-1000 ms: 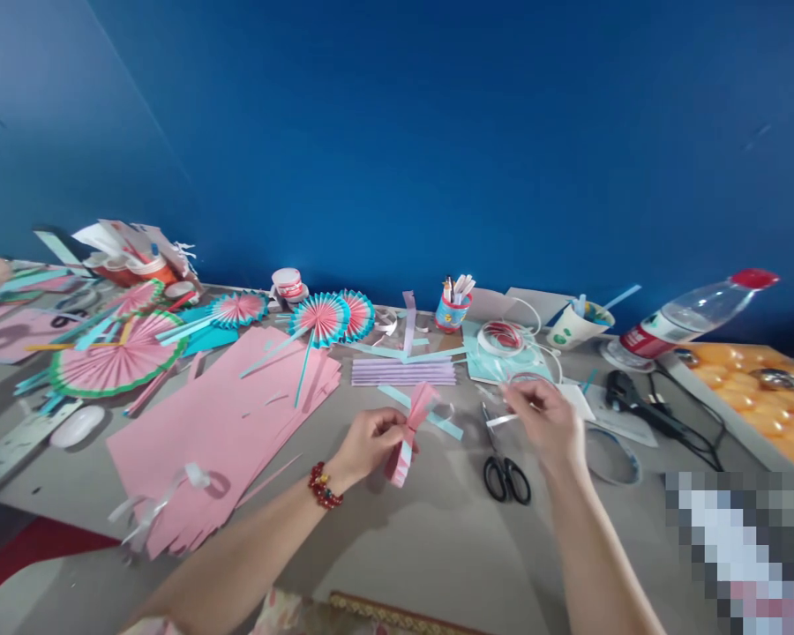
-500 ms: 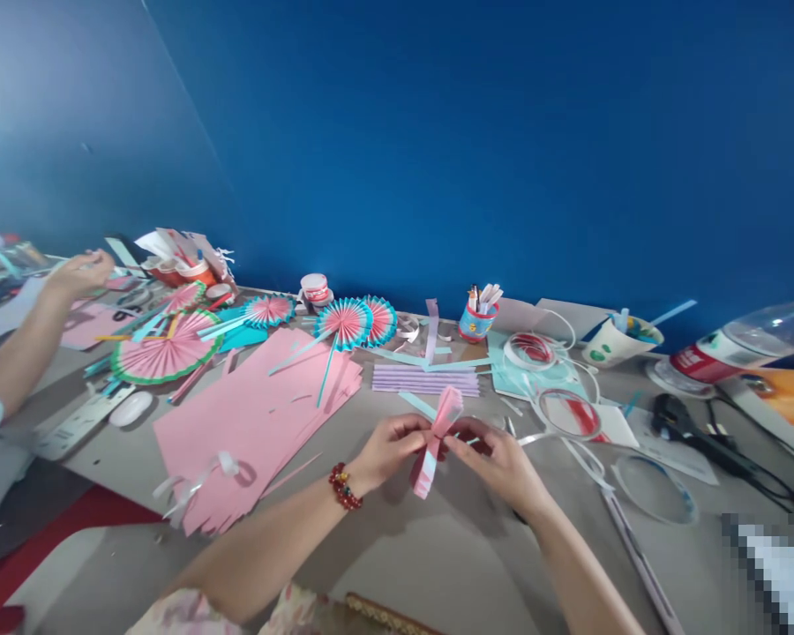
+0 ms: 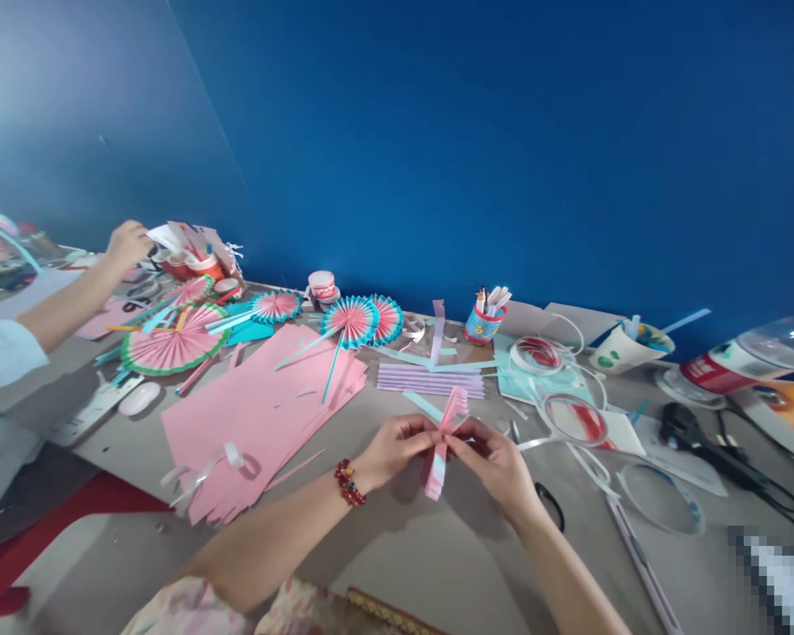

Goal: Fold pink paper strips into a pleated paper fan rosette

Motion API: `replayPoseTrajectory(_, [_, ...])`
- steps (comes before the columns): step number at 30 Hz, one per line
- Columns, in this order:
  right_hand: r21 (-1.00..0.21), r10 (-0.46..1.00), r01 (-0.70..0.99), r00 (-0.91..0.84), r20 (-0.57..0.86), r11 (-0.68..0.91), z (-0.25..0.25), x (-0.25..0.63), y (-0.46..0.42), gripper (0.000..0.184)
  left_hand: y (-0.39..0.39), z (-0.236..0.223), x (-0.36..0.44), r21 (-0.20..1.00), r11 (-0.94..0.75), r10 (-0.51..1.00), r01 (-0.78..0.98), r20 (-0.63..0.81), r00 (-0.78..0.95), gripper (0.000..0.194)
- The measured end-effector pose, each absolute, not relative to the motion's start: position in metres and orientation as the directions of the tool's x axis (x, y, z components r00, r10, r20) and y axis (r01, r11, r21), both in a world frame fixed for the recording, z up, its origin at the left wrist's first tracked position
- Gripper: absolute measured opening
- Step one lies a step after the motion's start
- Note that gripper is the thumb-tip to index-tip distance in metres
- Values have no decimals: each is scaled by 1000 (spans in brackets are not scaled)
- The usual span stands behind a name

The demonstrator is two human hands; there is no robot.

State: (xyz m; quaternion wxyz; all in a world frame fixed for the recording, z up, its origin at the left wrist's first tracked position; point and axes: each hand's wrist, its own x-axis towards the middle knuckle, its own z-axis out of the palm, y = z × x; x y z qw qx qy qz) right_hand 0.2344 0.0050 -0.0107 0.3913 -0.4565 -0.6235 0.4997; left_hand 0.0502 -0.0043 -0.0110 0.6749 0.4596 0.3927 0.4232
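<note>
My left hand (image 3: 397, 448) and my right hand (image 3: 496, 459) meet above the table, both pinching the middle of a pleated strip of pink paper (image 3: 435, 474). The strip stands nearly upright, its folded ends fanning out above and below my fingers. Part of its middle is hidden by my thumbs and fingertips. Just beyond my hands lie lilac folded paper strips (image 3: 430, 379) and a pale blue strip (image 3: 422, 405). A stack of pink paper sheets (image 3: 238, 406) is spread to the left. Black-handled scissors (image 3: 550, 506) lie partly behind my right hand.
Finished pink and blue paper fans (image 3: 350, 322) lie at the back. A pen cup (image 3: 483, 326), a paper cup (image 3: 625, 348), a white tape coil (image 3: 535, 354) and a tilted plastic bottle (image 3: 734, 362) stand along the wall. At left, another person's hand (image 3: 130, 242) reaches toward cups of supplies.
The other person's hand at left has moved right, to the papers by the orange cups. My hands still hold the pink strip, and their fingers have shifted slightly. The whole view has shifted a little.
</note>
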Motion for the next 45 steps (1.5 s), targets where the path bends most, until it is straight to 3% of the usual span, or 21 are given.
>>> replayPoseTrajectory(8, [-996,969,72,-237,-71,-55,-9,230,1,32,-6,-10,51,942,260,925,-211,-181,334,28])
replayPoseTrajectory(17, [-999,962,44,-271,-34,-23,-4,228,0,30,-8,-7,49,964,210,938,-161,-152,311,26])
replayPoseTrajectory(26, [-998,967,30,-246,-61,-55,-3,228,0,32,-8,-7,49,865,371,892,-337,-230,390,29])
replayPoseTrajectory(30, [-984,978,159,-202,49,82,-8,229,1,28,-7,-5,47,785,467,857,-407,-290,426,31])
replayPoseTrajectory(34, [-914,931,244,-250,264,325,-3,232,1,12,-3,-6,45,691,513,842,-509,-288,457,27])
replayPoseTrajectory(35, [-880,897,251,-296,327,403,0,232,1,14,-2,-6,45,661,517,842,-544,-278,463,26])
replayPoseTrajectory(38, [-781,787,249,-434,439,573,7,231,-1,46,0,-8,44,558,526,845,-642,-260,466,24])
replayPoseTrajectory(41, [-750,773,290,-465,432,594,5,229,-4,63,1,-9,44,484,523,852,-702,-267,451,20])
replayPoseTrajectory(45, [-749,789,294,-397,469,594,-7,226,-4,67,-1,-9,47,449,521,854,-726,-288,434,17])
